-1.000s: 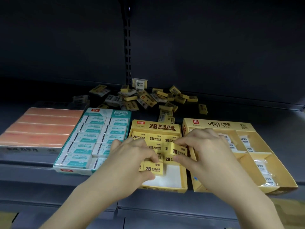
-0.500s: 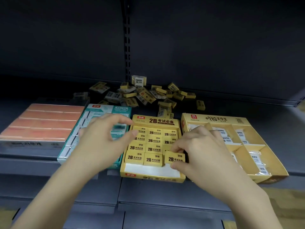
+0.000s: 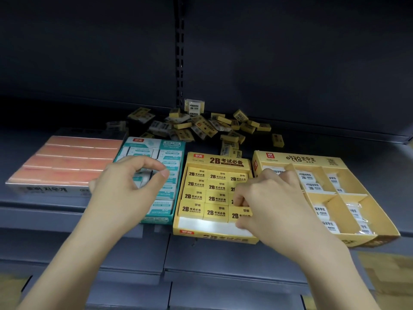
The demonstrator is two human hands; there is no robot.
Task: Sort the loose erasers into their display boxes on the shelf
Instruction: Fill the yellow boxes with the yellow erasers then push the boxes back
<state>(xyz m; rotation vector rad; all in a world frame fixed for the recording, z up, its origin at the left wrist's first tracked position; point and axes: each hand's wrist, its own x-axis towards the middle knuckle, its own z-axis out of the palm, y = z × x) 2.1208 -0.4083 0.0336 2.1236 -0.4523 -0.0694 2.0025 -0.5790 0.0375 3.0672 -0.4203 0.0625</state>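
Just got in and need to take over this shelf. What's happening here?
A person is sorting erasers into display boxes. The right hand pinches a yellow eraser at the front right of the middle yellow box, which is nearly full. The left hand hovers empty above the teal box. A pile of loose erasers waits at the back.

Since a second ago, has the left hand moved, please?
Yes. The left hand has left the yellow 2B box, where it was pressing erasers, and shifted left; it hovers above the teal box, holding nothing.
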